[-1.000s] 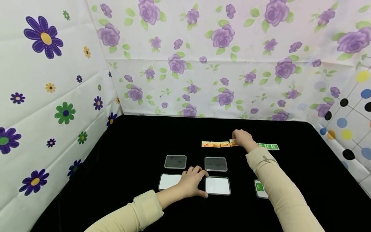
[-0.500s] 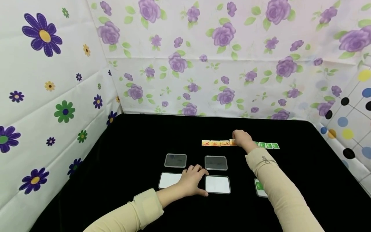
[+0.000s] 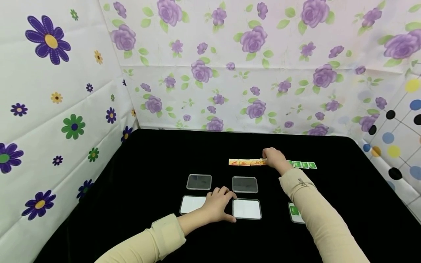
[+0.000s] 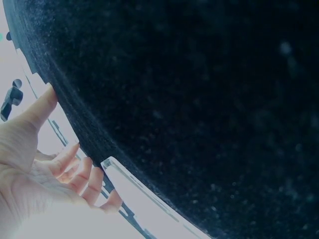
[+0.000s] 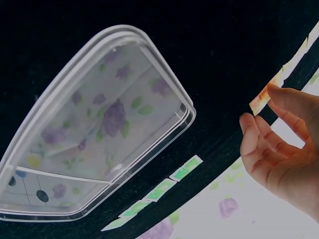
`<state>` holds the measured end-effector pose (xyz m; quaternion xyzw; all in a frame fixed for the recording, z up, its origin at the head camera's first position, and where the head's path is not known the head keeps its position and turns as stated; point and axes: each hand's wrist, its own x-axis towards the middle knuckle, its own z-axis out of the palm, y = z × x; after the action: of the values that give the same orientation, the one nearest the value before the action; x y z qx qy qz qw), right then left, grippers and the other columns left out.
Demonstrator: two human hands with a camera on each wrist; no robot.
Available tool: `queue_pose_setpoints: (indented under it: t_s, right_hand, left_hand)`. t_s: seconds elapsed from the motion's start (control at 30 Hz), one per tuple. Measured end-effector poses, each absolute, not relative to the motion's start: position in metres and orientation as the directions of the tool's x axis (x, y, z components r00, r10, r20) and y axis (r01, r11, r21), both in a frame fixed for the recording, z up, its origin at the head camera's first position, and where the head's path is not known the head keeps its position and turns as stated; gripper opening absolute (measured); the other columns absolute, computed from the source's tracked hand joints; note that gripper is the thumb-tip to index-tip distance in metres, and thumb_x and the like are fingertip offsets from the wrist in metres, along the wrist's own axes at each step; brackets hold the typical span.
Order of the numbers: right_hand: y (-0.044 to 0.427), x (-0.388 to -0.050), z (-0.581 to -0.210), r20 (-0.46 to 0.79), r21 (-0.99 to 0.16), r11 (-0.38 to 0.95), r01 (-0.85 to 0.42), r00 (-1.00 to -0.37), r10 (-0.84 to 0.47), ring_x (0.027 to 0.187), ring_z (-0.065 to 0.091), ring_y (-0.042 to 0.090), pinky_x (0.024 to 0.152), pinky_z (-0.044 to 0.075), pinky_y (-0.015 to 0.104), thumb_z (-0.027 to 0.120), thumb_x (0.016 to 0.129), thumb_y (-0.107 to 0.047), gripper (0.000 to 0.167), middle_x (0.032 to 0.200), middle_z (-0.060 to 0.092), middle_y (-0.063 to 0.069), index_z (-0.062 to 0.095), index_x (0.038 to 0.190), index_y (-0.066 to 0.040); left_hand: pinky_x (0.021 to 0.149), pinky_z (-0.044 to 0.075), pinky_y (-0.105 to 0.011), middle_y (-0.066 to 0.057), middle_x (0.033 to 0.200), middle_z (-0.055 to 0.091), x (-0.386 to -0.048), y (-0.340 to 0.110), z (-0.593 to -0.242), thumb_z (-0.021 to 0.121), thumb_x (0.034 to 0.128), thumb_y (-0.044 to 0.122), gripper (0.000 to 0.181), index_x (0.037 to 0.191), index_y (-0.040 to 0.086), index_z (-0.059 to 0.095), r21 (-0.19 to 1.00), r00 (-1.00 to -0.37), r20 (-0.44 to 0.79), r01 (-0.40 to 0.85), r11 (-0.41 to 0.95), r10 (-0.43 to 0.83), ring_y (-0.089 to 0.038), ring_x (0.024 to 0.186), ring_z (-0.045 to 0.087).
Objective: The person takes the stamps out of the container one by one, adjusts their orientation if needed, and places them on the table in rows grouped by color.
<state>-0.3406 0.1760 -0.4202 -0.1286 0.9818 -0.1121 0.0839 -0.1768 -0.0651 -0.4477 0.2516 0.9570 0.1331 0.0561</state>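
In the head view my right hand (image 3: pixel 276 159) is at the right end of a row of orange picture cards (image 3: pixel 244 162). The right wrist view shows its thumb and fingers pinching the end orange card (image 5: pixel 260 102). Green cards (image 3: pixel 304 165) continue the row to the right, partly behind the hand. My left hand (image 3: pixel 217 207), fingers spread and bent, rests between two white-bottomed trays; its fingertips and thumb are at the left edge of the right one (image 3: pixel 247 209), while the hand partly covers the left one (image 3: pixel 192 204).
Two clear trays (image 3: pixel 199 182) (image 3: pixel 245 185) lie behind the white ones. A tray (image 3: pixel 298 219) with a green card (image 3: pixel 294 210) is partly under my right sleeve. A large clear tray (image 5: pixel 114 180) shows near the right wrist camera. Flowered cloth (image 3: pixel 204 98) stands behind the black table (image 3: pixel 158 157).
My right hand has shifted very slightly left along the orange cards. The left hand has stayed in place, and the trays have not moved on the table.
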Motion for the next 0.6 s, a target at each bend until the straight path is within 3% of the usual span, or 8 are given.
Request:
queue_pose_setpoints:
  t_s: [0.23, 0.6]
  right_hand:
    - [0.1758, -0.3373, -0.4189, -0.116, -0.228, 0.939, -0.258, -0.95, -0.289, 0.07, 0.048, 0.024, 0.065, 0.04, 0.037, 0.059, 0.085, -0.001, 0.004, 0.081, 0.055, 0.013, 0.059, 0.086, 0.002]
    - [0.1759, -0.3314, -0.4192, -0.125, -0.201, 0.941, -0.273, -0.946, -0.301, 0.074, 0.049, 0.025, 0.067, 0.041, 0.038, 0.061, 0.088, -0.005, 0.008, 0.089, 0.057, 0.016, 0.059, 0.092, 0.001]
  left_hand:
    - [0.087, 0.043, -0.046, -0.005, 0.126, 0.051, -0.1771, -0.0652, -0.4472, 0.082, 0.0657, 0.046, 0.07, 0.124, 0.018, 0.055, 0.283, -0.866, -0.044, 0.467, 0.838, 0.498, -0.024, 0.112, 0.048]
    - [0.087, 0.042, -0.046, -0.006, 0.126, 0.051, -0.1765, -0.0648, -0.4452, 0.082, 0.0663, 0.045, 0.069, 0.124, 0.017, 0.055, 0.298, -0.866, -0.053, 0.461, 0.836, 0.496, -0.024, 0.111, 0.047]
